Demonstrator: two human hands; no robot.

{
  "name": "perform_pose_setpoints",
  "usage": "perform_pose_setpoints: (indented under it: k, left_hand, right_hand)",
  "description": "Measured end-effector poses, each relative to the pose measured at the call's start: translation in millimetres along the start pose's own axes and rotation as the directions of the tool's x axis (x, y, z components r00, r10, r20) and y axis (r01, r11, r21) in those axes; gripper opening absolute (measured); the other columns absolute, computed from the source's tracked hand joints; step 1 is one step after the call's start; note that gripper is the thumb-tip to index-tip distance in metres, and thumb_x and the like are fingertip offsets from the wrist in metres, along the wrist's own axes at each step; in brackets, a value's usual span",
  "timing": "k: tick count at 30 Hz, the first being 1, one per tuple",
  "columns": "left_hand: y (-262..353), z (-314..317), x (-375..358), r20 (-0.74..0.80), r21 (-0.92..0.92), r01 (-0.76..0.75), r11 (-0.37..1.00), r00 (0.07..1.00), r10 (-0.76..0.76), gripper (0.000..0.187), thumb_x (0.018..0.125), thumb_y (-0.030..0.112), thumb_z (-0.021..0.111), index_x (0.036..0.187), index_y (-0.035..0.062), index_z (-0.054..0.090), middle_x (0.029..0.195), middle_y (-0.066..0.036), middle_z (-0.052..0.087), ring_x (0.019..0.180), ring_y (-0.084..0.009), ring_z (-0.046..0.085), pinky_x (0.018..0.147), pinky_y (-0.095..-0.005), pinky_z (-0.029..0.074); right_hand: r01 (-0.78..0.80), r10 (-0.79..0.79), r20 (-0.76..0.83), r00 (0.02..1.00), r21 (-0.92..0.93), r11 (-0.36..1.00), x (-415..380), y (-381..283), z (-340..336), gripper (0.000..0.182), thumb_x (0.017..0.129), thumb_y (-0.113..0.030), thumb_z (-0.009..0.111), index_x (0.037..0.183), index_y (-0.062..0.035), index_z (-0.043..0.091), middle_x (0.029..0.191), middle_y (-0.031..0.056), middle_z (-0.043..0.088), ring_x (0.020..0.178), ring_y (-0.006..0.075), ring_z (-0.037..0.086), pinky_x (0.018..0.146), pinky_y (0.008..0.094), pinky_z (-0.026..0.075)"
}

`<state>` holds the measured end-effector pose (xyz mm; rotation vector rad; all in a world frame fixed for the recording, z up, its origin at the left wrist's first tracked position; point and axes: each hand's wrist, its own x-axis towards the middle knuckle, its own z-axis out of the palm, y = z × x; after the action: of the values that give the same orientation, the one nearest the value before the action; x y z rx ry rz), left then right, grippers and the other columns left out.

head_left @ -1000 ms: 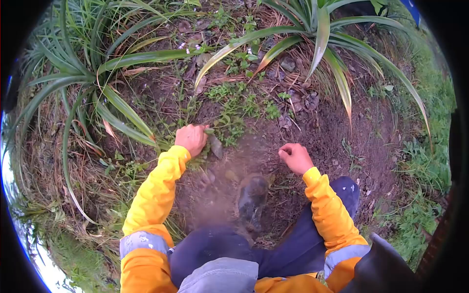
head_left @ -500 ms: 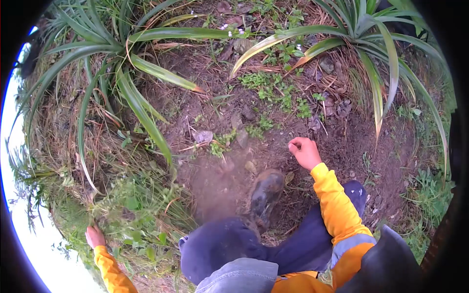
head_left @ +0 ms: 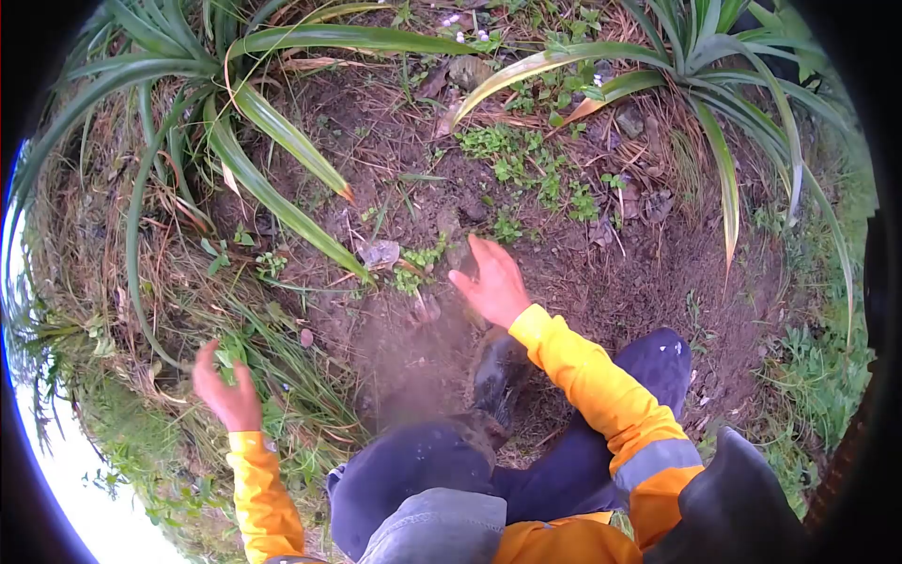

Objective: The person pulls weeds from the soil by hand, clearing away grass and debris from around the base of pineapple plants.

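Two spiky plants with long, narrow leaves stand at the far side, the left spiky plant (head_left: 214,68) and the right spiky plant (head_left: 678,70). From the left one, a long green leaf (head_left: 268,193) reaches down toward the small green weeds (head_left: 421,263), and its tip ends near them. A pale dry leaf (head_left: 379,252) lies just beside these weeds, on the bare ground.

The right hand (head_left: 496,287) is above the soil, near the weeds, with its thumb and fingers held apart. The left hand (head_left: 228,395) is over the grass clump (head_left: 282,367), its fingers and thumb also spread; whether it touches the blades, I cannot tell.

Below the right hand, a dark muddy boot (head_left: 496,376) stands between the hands and the dark trousers (head_left: 404,479). A blurred patch covers part of the ground at the left of the boot.

The surface is brown soil (head_left: 601,282), outdoors, with dry stalks on it. Another patch of low weeds (head_left: 512,160) grows between the two plants, nearer to the right one.
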<state>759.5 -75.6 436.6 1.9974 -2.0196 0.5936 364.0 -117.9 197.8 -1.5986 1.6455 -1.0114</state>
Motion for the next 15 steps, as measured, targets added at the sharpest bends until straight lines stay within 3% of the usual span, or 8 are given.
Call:
perform_pose_setpoints:
  k: [2, 5, 7, 8, 9, 11, 12, 15]
  left_hand:
    - [93, 31, -5, 0.151, -0.343, -0.199, 0.918, 0.953, 0.263, 0.02, 0.087, 0.004, 0.074, 0.106, 0.0012, 0.071, 0.103, -0.013, 0.073, 0.097, -0.0269, 0.07, 0.089, -0.0389, 0.055]
    - [147, 100, -38, 0.466, -0.592, 0.118, 0.797, 0.857, 0.219, 0.04, 0.088, 0.019, 0.083, 0.12, -0.0014, 0.07, 0.099, -0.012, 0.072, 0.081, -0.0193, 0.07, 0.074, -0.0316, 0.058]
    - [158, 164, -62, 0.622, -0.528, 0.331, 0.782, 0.777, 0.092, 0.076, 0.088, 0.032, 0.086, 0.146, -0.0048, 0.054, 0.122, -0.02, 0.067, 0.096, -0.0245, 0.07, 0.084, -0.0347, 0.059]
    - [168, 179, -66, 0.612, -0.51, 0.358, 0.782, 0.79, 0.038, 0.087, 0.087, 0.044, 0.082, 0.15, -0.0047, 0.048, 0.138, -0.027, 0.057, 0.127, -0.043, 0.056, 0.111, -0.0492, 0.044]
    - [180, 184, -68, 0.523, -0.488, 0.265, 0.831, 0.852, 0.035, 0.089, 0.087, 0.046, 0.082, 0.15, -0.0055, 0.046, 0.141, -0.027, 0.053, 0.129, -0.043, 0.052, 0.113, -0.0509, 0.041]
    - [201, 194, -64, 0.32, -0.406, 0.067, 0.912, 0.945, 0.073, 0.094, 0.086, 0.048, 0.083, 0.151, -0.0071, 0.044, 0.148, -0.027, 0.046, 0.135, -0.0429, 0.045, 0.117, -0.0544, 0.034]
    - [210, 199, -60, 0.388, -0.478, 0.161, 0.863, 0.921, 0.043, 0.101, 0.084, 0.053, 0.083, 0.152, -0.008, 0.041, 0.156, -0.03, 0.035, 0.143, -0.0502, 0.029, 0.12, -0.0596, 0.024]
    - [236, 230, -65, 0.306, -0.453, 0.171, 0.875, 0.952, -0.028, 0.11, 0.081, 0.056, 0.085, 0.153, -0.0104, 0.035, 0.162, -0.033, 0.023, 0.147, -0.0514, 0.023, 0.121, -0.0623, 0.022]
  right_hand:
    - [-0.123, 0.125, 0.035, 0.992, -0.051, 0.991, 17, -22, 11, 0.071, 0.09, -0.026, 0.077, 0.143, 0.0114, 0.05, 0.13, 0.0268, 0.058, 0.123, 0.0434, 0.059, 0.108, 0.0481, 0.048]
    - [-0.147, 0.145, -0.08, 0.986, -0.029, 0.989, 31, -15, 22, 0.06, 0.087, -0.024, 0.08, 0.133, 0.0094, 0.059, 0.124, 0.0262, 0.061, 0.114, 0.044, 0.063, 0.101, 0.0493, 0.051]
    - [-0.203, 0.207, -0.083, 0.975, 0.056, 0.978, 25, -1, 21, 0.052, 0.084, -0.021, 0.082, 0.124, 0.008, 0.066, 0.116, 0.024, 0.066, 0.105, 0.0415, 0.066, 0.095, 0.0479, 0.054]
    - [-0.248, 0.254, -0.049, 0.966, 0.097, 0.964, 23, 13, 17, 0.047, 0.083, -0.019, 0.084, 0.119, 0.0071, 0.069, 0.111, 0.0217, 0.068, 0.099, 0.0383, 0.068, 0.091, 0.0461, 0.055]
    - [-0.292, 0.297, -0.018, 0.955, 0.137, 0.946, 22, 27, 9, 0.042, 0.082, -0.017, 0.085, 0.114, 0.0063, 0.072, 0.106, 0.0194, 0.071, 0.093, 0.0352, 0.07, 0.087, 0.0443, 0.056]
    - [-0.567, 0.523, 0.287, 0.803, 0.638, 0.521, 9, 35, -27, 0.038, 0.08, -0.015, 0.087, 0.109, 0.0055, 0.076, 0.095, 0.0101, 0.075, 0.086, 0.0215, 0.07, 0.083, 0.0342, 0.055]
    - [-0.543, 0.541, 0.24, 0.806, 0.666, 0.512, -1, 33, -46, 0.04, 0.081, -0.016, 0.087, 0.112, 0.0055, 0.075, 0.096, 0.007, 0.075, 0.085, 0.0167, 0.067, 0.083, 0.031, 0.054]
    - [-0.36, 0.53, 0.0, 0.848, 0.734, 0.576, -25, 39, -84, 0.047, 0.081, -0.016, 0.088, 0.118, 0.0086, 0.073, 0.101, 0.0059, 0.074, 0.086, 0.0141, 0.065, 0.083, 0.0289, 0.053]
